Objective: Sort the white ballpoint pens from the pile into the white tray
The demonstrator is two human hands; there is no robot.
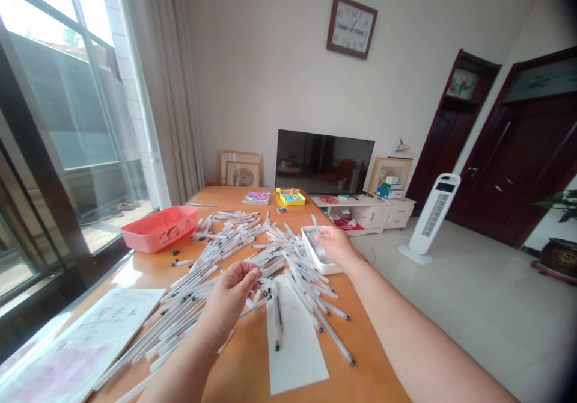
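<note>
My right hand [336,245] is closed on a clear pen [315,224], which it holds tilted up over a white plastic box [328,267] at the table's right edge. More pens seem to lie inside the box, partly covered by that hand. Nearer to me, my left hand [237,286] is pinched above the pile of clear pens [211,255]; what its fingertips hold, if anything, does not show. Below the hands, a white paper sheet [300,361] lies on the table, with a black-tipped pen [277,328] on it.
A pink plastic basket [155,243] stands at the left table edge, near some small black caps [175,252]. A workbook [76,349] lies front left. At the far end are a colourful booklet [256,198] and a yellow box [292,198]. A tower fan [435,216] stands on the floor.
</note>
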